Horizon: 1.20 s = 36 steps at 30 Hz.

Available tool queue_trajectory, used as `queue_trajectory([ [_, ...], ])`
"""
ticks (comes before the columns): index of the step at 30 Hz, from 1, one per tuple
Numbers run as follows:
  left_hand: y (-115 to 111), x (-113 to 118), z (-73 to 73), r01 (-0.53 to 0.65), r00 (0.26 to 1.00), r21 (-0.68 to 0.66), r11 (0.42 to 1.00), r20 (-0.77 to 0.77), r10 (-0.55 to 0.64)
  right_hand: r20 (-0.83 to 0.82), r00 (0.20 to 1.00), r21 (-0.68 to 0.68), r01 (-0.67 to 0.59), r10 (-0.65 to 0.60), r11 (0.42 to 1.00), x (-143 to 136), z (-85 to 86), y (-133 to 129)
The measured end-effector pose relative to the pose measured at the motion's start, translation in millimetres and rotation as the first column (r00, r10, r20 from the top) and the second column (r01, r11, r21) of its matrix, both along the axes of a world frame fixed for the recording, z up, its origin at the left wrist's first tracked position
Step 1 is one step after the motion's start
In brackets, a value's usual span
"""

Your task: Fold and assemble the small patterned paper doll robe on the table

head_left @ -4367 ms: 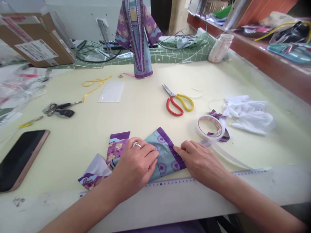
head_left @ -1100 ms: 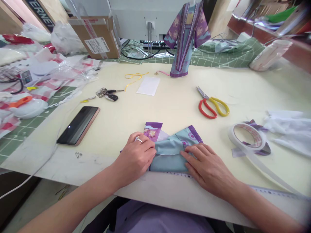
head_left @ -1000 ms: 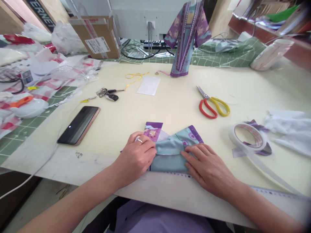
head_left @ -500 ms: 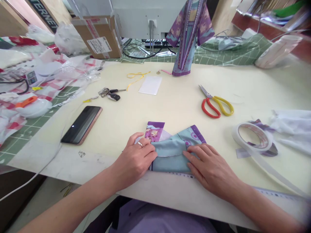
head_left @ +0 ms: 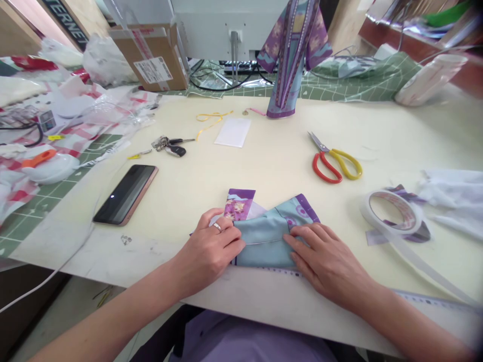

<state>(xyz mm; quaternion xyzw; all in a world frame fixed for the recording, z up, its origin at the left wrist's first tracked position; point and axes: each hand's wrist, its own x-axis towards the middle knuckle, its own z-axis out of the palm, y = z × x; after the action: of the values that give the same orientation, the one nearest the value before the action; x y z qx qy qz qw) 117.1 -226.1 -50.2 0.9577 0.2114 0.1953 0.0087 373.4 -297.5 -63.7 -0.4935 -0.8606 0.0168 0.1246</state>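
Note:
A small piece of blue and purple patterned fabric (head_left: 266, 241) lies folded near the table's front edge, with a pale seam line across its middle. A purple floral flap (head_left: 240, 203) sticks up at its upper left, and a purple border edges its right corner. My left hand (head_left: 217, 244), with a ring on it, has its fingers curled and pressed on the left end of the fabric; the fingertips' grip is partly hidden. My right hand (head_left: 320, 254) rests on the right part, fingers stretched out flat. A marked measuring strip (head_left: 283, 272) shows below the fabric.
Scissors (head_left: 334, 161) with red and yellow handles lie beyond my right hand. A tape roll (head_left: 392, 213) sits at right, its strip trailing forward. A phone (head_left: 126, 195), keys (head_left: 173, 147) and a white card (head_left: 233, 132) lie farther left. A small robe (head_left: 289, 60) stands at the back.
Almost nothing differs. The view has shifted very slightly, and my left fingers have moved a little on the fabric; my right hand stays in place.

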Motion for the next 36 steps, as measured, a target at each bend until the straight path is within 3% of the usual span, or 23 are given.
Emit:
queue_trajectory([
  [11,2,-1,-3.8,0.037,0.997,0.001,0.999,-0.066,-0.037,0.008,1.0,-0.002,0.009,-0.009,1.0,0,1.8,-1],
  [20,-4,8,9.7,-0.001,0.998,-0.107,0.994,-0.064,-0.006,0.016,1.0,-0.006,0.003,-0.003,1.0,0,2.4,-1],
  [27,-5,10,-1.7,0.047,0.971,-0.137,0.99,-0.225,-0.077,0.016,1.0,-0.042,0.017,-0.016,0.999,0,2.4,-2],
  [36,-9,15,-1.1,0.011,0.98,-0.153,0.988,-0.194,-0.041,0.014,1.0,0.0,0.013,-0.013,1.0,8,7.4,-3],
])
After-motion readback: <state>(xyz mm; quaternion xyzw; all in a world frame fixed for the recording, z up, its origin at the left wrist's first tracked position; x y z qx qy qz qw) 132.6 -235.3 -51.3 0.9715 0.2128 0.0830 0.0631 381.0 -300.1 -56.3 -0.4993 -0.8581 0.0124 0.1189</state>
